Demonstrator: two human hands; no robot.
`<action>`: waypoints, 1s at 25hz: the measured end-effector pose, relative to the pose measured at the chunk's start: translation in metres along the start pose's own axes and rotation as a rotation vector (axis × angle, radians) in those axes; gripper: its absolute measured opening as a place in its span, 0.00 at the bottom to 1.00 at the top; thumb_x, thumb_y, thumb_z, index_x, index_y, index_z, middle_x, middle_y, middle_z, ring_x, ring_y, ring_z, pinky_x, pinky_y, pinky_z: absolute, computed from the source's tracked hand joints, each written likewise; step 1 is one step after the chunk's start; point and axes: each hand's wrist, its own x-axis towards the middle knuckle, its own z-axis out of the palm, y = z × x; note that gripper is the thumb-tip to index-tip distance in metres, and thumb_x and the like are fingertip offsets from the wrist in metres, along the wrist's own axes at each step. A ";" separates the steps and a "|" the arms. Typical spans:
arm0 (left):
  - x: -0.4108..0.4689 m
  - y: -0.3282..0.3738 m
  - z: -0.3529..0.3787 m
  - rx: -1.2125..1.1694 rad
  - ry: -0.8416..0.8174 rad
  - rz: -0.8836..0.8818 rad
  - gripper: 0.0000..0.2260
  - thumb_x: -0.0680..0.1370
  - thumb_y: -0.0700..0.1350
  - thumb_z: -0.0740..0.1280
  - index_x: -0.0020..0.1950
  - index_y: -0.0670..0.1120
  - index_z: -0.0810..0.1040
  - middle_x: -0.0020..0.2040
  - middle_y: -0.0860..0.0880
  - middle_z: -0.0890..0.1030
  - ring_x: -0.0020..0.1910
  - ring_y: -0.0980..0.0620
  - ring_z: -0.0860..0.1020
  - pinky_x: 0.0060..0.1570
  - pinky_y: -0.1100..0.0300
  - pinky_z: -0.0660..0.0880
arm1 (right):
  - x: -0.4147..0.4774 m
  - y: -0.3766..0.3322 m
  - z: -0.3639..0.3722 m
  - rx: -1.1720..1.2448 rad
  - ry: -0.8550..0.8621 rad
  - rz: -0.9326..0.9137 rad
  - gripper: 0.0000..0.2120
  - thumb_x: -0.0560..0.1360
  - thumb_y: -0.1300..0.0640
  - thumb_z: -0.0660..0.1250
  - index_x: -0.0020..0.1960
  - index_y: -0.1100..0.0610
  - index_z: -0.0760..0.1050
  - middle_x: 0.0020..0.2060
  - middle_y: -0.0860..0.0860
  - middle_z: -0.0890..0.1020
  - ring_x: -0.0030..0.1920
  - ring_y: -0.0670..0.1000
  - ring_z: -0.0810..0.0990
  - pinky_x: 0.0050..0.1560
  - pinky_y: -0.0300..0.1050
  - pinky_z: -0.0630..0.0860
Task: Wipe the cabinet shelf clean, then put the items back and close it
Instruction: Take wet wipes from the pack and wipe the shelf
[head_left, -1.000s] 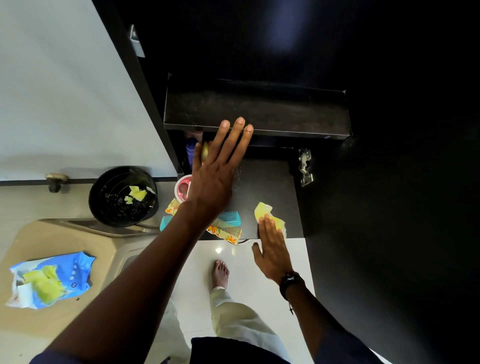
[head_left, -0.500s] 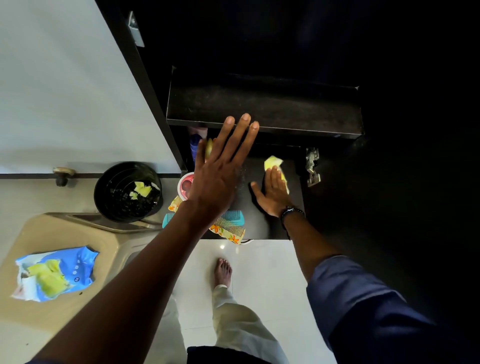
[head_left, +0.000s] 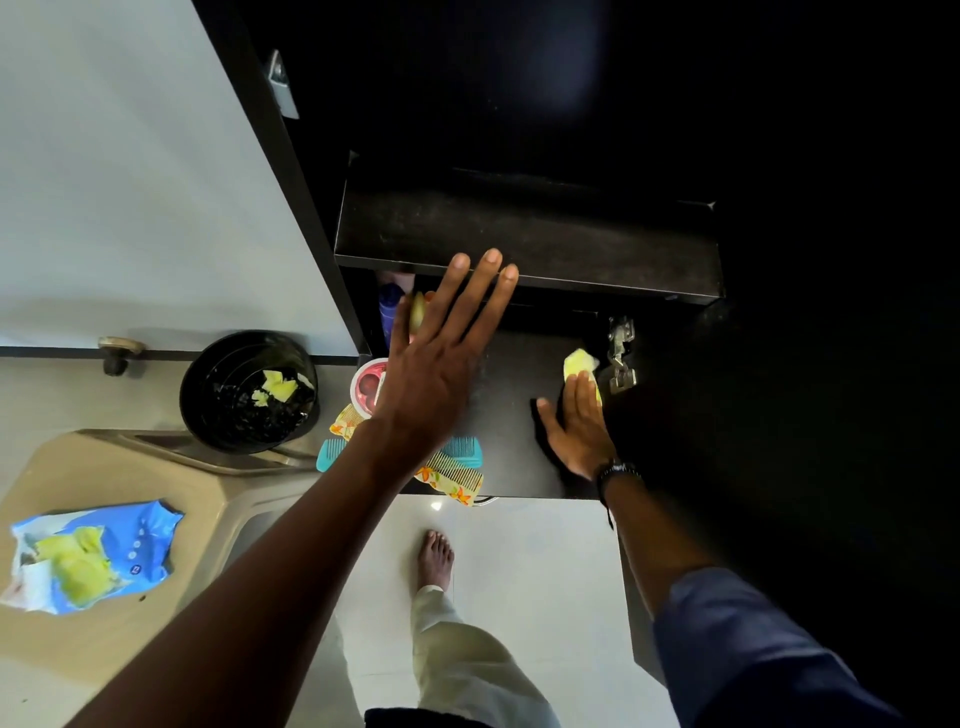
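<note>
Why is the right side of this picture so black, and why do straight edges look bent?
Head view: the cabinet is dark and unlit inside, so detail vanishes there; the pale floor catches light, with a glare spot; the wide-angle lens bows straight edges.

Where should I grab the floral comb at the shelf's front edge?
Pinch the floral comb by its patterned spine, from the front: it lies flat, spine along the shelf edge and slightly overhanging, teeth pointing inward toward the teal comb.

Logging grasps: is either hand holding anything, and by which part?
Nothing is gripped. The right hand presses flat fingers on the wipe, at its near end; the left hand is open, empty.
</note>
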 end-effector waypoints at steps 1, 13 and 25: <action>0.000 -0.001 0.001 0.003 0.005 0.003 0.40 0.68 0.32 0.51 0.78 0.52 0.44 0.79 0.53 0.44 0.77 0.52 0.37 0.73 0.41 0.53 | 0.024 -0.009 -0.011 0.008 -0.004 0.038 0.40 0.78 0.35 0.47 0.77 0.60 0.40 0.77 0.55 0.39 0.77 0.52 0.37 0.77 0.48 0.38; 0.001 -0.004 0.008 0.013 0.023 0.011 0.46 0.68 0.30 0.62 0.77 0.53 0.41 0.78 0.54 0.40 0.76 0.54 0.34 0.72 0.40 0.52 | -0.034 -0.053 0.029 0.038 -0.011 -0.216 0.38 0.78 0.35 0.45 0.78 0.58 0.44 0.77 0.55 0.44 0.78 0.53 0.42 0.77 0.45 0.42; 0.002 -0.005 0.009 0.010 0.036 0.018 0.43 0.68 0.31 0.58 0.78 0.52 0.42 0.78 0.53 0.40 0.76 0.53 0.35 0.72 0.47 0.46 | 0.016 -0.046 0.003 0.077 -0.014 -0.135 0.31 0.82 0.45 0.50 0.78 0.59 0.44 0.77 0.56 0.42 0.77 0.53 0.39 0.74 0.44 0.38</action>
